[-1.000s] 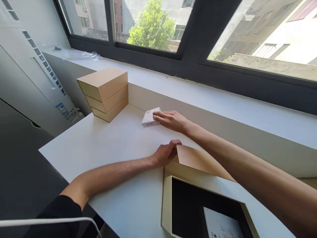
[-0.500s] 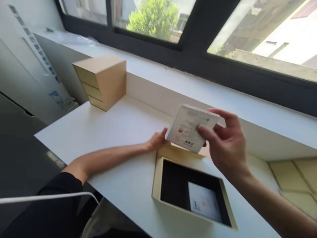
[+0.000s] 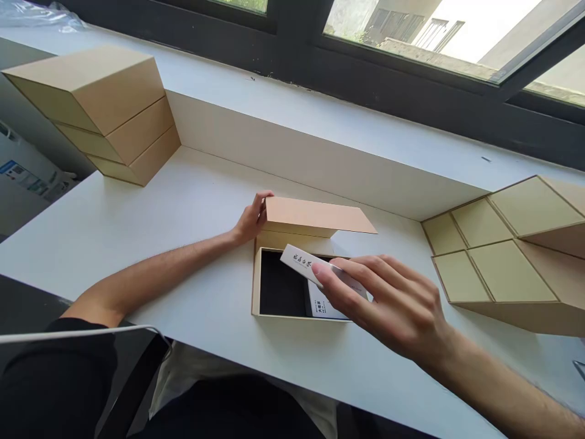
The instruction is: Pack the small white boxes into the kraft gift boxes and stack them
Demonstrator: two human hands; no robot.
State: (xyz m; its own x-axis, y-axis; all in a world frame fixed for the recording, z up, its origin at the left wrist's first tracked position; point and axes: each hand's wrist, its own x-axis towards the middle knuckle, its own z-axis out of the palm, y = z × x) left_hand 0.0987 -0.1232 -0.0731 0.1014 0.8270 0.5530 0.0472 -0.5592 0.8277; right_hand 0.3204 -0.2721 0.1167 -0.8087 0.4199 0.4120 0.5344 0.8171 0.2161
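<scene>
My right hand (image 3: 402,305) grips a flat small white box (image 3: 298,260) between thumb and fingers, its narrow printed side turned up. It is tilted above an open tan gift box (image 3: 256,286) with a black lining. Inside that box, a second white box (image 3: 322,302) lies at the right, partly covered by my right hand and what it holds. The gift box's hinged lid (image 3: 315,213) stands raised at the back. Closed on the lid's left end is my left hand (image 3: 251,219), its fingers partly hidden behind it.
Tan boxes (image 3: 123,91) are stacked at the back left of the white table (image 3: 192,292). More closed boxes (image 3: 512,268) are piled at the right. A white ledge (image 3: 283,122) runs below the window, and a white cable (image 3: 82,335) crosses at the lower left.
My right hand has lowered the small white box over the gift box and turned it from its broad face to its edge. The view has swung right and down, showing my left hand at the lid.
</scene>
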